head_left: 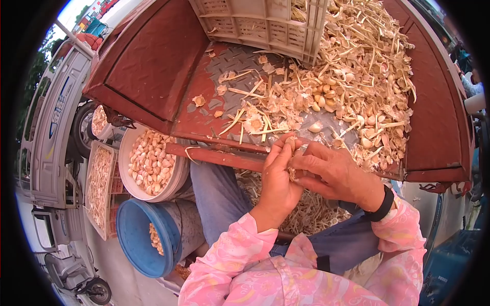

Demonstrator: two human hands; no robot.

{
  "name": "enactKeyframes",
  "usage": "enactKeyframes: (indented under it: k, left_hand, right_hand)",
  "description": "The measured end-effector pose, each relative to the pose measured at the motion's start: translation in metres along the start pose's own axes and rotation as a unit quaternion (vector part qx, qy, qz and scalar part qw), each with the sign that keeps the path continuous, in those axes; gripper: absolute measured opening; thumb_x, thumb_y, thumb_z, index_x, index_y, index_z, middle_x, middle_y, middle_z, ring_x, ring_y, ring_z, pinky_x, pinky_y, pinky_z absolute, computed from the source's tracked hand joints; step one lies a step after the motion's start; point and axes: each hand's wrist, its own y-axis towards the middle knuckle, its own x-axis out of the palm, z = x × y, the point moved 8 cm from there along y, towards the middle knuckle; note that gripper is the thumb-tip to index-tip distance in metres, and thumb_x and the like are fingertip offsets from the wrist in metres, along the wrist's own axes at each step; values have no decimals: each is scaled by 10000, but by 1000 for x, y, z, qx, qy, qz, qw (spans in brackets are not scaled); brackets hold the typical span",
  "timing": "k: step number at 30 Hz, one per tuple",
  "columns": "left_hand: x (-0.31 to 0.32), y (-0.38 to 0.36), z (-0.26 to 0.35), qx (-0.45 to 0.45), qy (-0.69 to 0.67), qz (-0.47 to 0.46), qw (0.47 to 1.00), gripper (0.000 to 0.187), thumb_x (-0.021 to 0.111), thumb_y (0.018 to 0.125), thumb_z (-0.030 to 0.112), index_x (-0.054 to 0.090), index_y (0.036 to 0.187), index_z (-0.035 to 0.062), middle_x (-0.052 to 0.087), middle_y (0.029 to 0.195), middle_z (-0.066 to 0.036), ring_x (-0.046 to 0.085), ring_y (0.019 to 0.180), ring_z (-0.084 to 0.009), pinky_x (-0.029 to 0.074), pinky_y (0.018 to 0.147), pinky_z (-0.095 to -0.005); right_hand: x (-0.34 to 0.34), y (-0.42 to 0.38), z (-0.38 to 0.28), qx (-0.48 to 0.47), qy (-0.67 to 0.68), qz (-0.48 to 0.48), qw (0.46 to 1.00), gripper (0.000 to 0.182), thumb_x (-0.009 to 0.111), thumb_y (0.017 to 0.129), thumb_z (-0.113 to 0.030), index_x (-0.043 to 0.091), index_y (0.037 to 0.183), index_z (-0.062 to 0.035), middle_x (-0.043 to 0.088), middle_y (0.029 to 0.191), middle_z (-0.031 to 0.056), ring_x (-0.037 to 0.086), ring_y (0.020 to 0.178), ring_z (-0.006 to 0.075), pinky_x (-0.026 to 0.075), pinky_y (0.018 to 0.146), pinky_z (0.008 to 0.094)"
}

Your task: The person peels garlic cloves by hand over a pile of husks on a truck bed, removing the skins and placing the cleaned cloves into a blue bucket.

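My left hand (280, 178) and my right hand (332, 171) meet just in front of the near edge of a red metal cargo bed. Both are closed, with the fingers bent round a small piece of garlic (292, 172) in dry, brownish skin. Fingers cover most of it. Just beyond them, a loose clove (315, 126) rests on the patterned metal floor, near a group of tan cloves (324, 97). A heap of papery garlic skins and stalks (367, 56) fills the right side of the bed.
A white plastic crate (260, 30) stands tilted in the bed. On the left are a white bucket (176, 186) of cloves, a blue bucket (127, 250) with some cloves inside, and a crate (108, 217) of garlic. A parked grey truck (48, 137) stands beyond. Skins litter the ground below my hands.
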Motion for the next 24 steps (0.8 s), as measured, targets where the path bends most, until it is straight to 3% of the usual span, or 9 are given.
enactKeyframes:
  k: [7,10,14,15,18,19,21,22,24]
  left_hand:
    - [-1,1,-9,-44,-11,41,998,169,471,936,131,495,1086,56,542,912,-25,534,763,-104,464,737,-254]
    - [3,9,1,-38,-63,-81,994,175,476,932,121,491,1088,43,534,903,-31,459,664,-88,440,709,-262]
    - [11,-16,89,135,26,-126,983,225,438,941,110,464,1145,16,519,939,-59,415,653,-81,410,762,-281]
    - [5,-26,123,200,90,-118,969,227,438,942,111,464,1144,10,518,944,-61,413,649,-72,411,753,-274]
    - [-62,-45,232,314,161,-20,936,228,450,943,121,484,1126,-10,526,921,-60,399,623,-63,417,706,-249]
    - [-98,-53,272,336,183,43,923,229,464,936,112,484,1127,-13,538,898,-62,400,618,-63,416,687,-241]
    - [-173,-72,346,396,368,198,818,286,510,906,110,500,1160,-21,562,932,-98,488,691,-116,440,740,-262]
    - [-193,-85,358,388,559,270,681,305,517,899,117,501,1170,-22,565,970,-114,514,761,-150,439,780,-284]
    - [-204,-92,366,317,824,360,300,343,533,885,131,502,1190,-25,571,1045,-148,564,901,-219,437,861,-327]
  right_hand:
    - [5,-7,-4,-56,20,21,998,305,637,707,-103,524,990,-82,531,896,81,595,665,271,466,481,357]
    - [6,-11,-13,-70,50,-66,994,313,636,670,-100,514,958,-80,527,897,84,590,662,276,441,472,365]
    - [15,-20,3,9,8,-236,972,304,653,765,-322,544,851,-51,581,778,117,598,697,297,435,517,410]
    - [9,-17,20,75,-8,-215,974,347,617,805,-386,557,817,-44,594,733,116,601,715,303,436,545,428]
    - [-24,-7,62,114,-84,48,989,182,584,829,-232,556,849,-53,565,761,117,590,721,328,455,595,429]
    - [-27,-4,68,120,-115,62,984,147,579,816,-188,550,844,-46,555,775,130,588,726,333,461,613,428]
    - [-23,-3,81,118,-150,63,980,105,566,794,-124,548,851,-37,547,802,150,585,738,341,468,640,430]
    - [-15,-4,89,109,-155,51,981,103,558,785,-102,551,862,-34,548,816,157,584,745,344,468,649,433]
    - [-9,-5,98,114,-163,44,979,118,551,773,-78,558,880,-27,553,817,163,582,732,344,470,651,428]
